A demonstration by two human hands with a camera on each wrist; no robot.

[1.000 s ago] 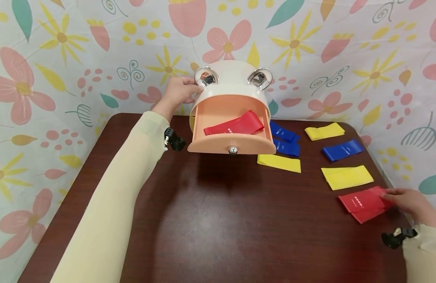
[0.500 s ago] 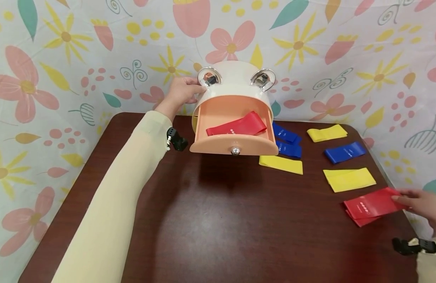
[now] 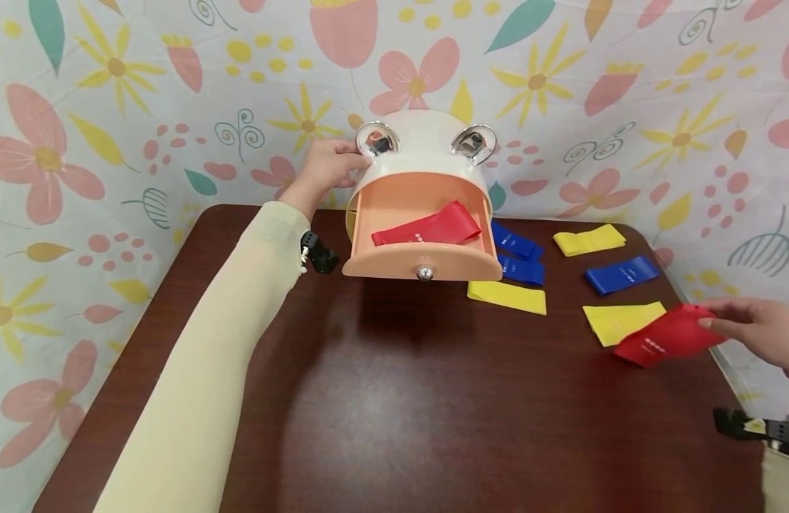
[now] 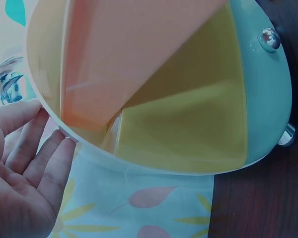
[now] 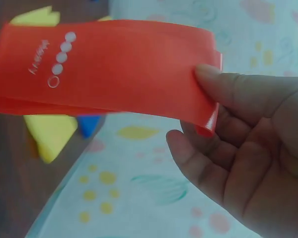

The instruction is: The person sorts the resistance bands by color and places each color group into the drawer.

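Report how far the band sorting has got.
Done: one red band lies in the open drawer. In hand: the right hand pinches a second red band off the table; the left hand rests on the organizer. Left: yellow and blue bands.

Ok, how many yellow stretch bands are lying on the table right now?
3. One flat yellow rubber band lies just right of the open peach drawer, one at the back right, one partly under the lifted red band. More may be hidden.
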